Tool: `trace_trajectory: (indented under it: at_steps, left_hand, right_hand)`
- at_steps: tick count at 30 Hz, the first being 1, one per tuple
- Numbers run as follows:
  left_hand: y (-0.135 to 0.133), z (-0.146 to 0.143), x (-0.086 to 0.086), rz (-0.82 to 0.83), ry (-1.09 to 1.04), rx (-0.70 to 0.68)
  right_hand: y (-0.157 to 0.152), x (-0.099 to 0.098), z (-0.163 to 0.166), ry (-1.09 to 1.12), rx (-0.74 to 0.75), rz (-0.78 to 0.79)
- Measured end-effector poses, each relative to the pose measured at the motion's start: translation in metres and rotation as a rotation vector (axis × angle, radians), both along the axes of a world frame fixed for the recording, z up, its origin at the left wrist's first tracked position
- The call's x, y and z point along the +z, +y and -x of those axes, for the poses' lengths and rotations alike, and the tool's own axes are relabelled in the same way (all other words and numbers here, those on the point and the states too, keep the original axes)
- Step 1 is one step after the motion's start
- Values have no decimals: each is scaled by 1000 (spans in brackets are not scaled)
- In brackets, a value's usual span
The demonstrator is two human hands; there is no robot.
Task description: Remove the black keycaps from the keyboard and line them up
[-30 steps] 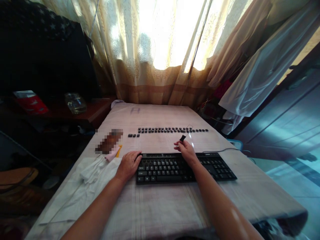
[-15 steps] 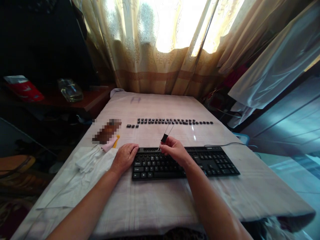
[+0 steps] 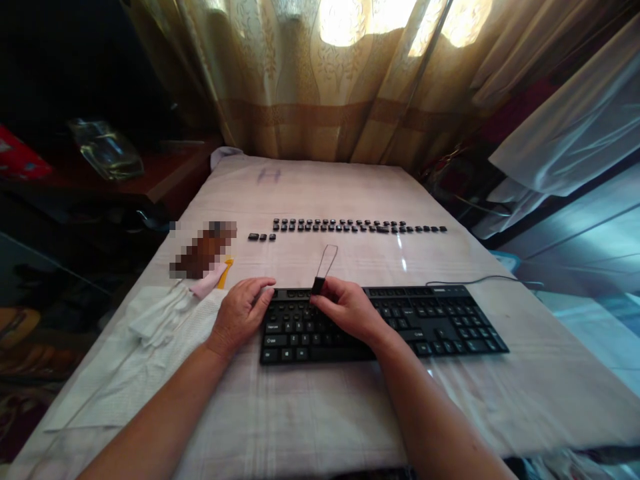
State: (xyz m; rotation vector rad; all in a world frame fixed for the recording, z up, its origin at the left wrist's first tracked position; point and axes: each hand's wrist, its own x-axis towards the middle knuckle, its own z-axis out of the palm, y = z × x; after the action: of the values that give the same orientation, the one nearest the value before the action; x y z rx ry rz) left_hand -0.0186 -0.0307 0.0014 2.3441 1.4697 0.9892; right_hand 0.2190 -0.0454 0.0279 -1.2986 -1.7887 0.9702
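Under a patterned curtain point(image 3: 320, 120) lit from behind, a person works at a black keyboard point(image 3: 440, 327) on a cloth-covered table point(image 3: 320, 413). The right hand point(image 3: 347, 310) pinches a small black-handled tool point(image 3: 318, 286) between thumb and fingers, over the upper left part of the board. Its wire loop point(image 3: 327, 260) points away from the person and leans slightly right, toward two long rows of loose keycaps point(image 3: 347, 228) that lie beyond, well apart from both hands.

The tool's length runs across the keyboard's long axis, which stretches left to right before the person. Keys point(image 3: 287, 327) lie to the left of the pinching fingers and a little nearer the person, in the gap between the two hands. The left hand point(image 3: 240, 310) rests at the board's upper left corner, thumb and forefinger parted, the thumb at the edge. Whether the tool's near end meets a key is hard to make out from here, dark plastic against dark plastic behind the fingers.

Three more caps point(image 3: 263, 237) sit in a short line left of the rows, a touch nearer the board. A thin cable point(image 3: 480, 277) trails off behind the keyboard toward the right. Beside the left forearm lies a rumpled white cloth point(image 3: 170, 340), with a yellow strip point(image 3: 225, 273) just past it.
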Motion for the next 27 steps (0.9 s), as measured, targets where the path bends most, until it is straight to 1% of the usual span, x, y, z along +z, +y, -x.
trace_trajectory:
  at_steps: [4,8,13,16,18,22,27]
  left_hand:
    - [0,0,1,4,-3,-20]
    - [-1,0,3,3,-6,-27]
    - [-1,0,3,3,-19,-39]
    - [-1,0,3,2,-26,-44]
    - [-2,-2,4,-16,-41,-66]
    - [-8,-8,9,-57,-48,-166]
    - [-15,-16,15,-81,-19,-166]
  right_hand:
    - [-4,3,3,-92,-20,-72]
    - [-7,4,7,-175,-6,-162]
    - [-9,2,9,-269,9,-246]
    - [-10,0,9,-282,13,-278]
    - [-10,-1,9,-276,35,-280]
    - [-9,-1,7,-257,81,-279]
    - [-11,-1,5,-275,208,-351]
